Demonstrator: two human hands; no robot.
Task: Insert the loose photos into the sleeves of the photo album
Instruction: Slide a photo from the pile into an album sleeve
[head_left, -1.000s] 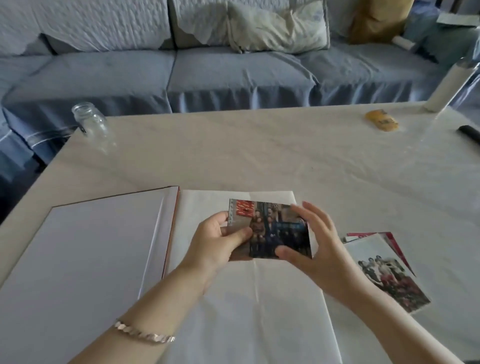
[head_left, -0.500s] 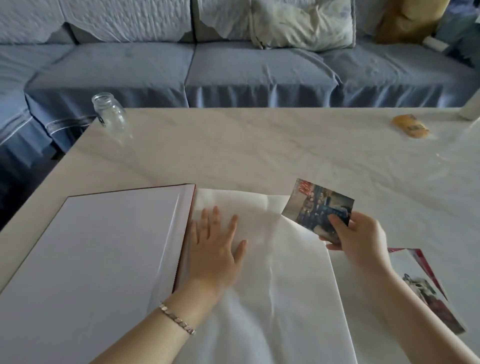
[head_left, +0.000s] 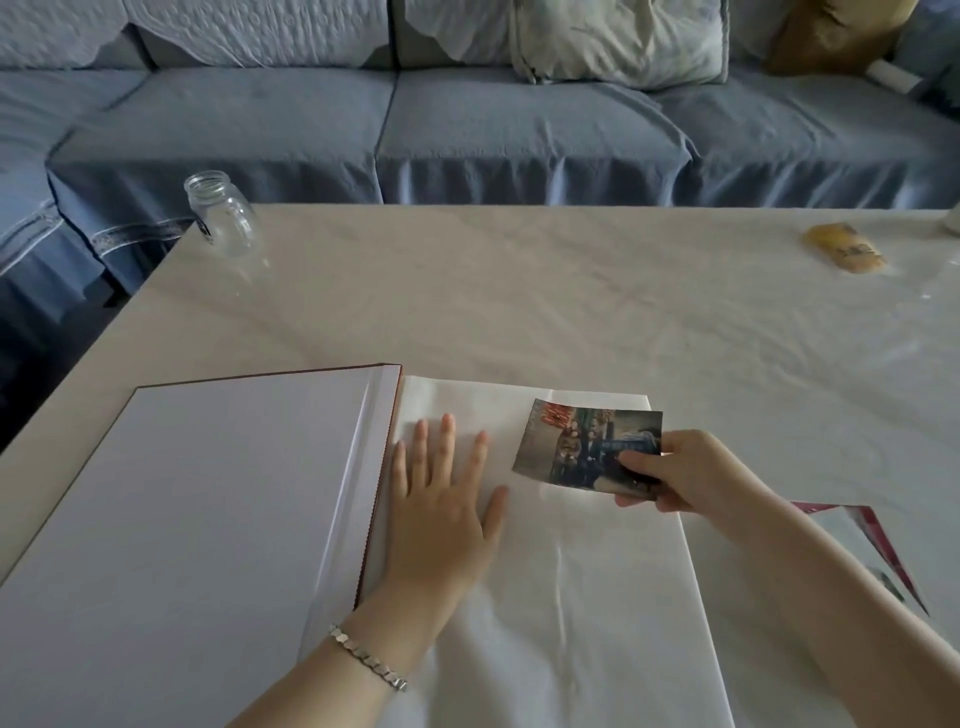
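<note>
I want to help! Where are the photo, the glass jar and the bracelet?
photo (head_left: 576, 447), head view, on its dark middle.
glass jar (head_left: 222, 218), head view, on its clear body.
bracelet (head_left: 366, 659), head view, on its silver links.

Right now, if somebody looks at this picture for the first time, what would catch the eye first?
First the colourful photo, pinched at its right edge by the right hand over the white right page of the open photo album. Next, the left hand lies flat on that page beside the spine. Farther off, a clear glass jar stands at the table's far left corner.
</note>
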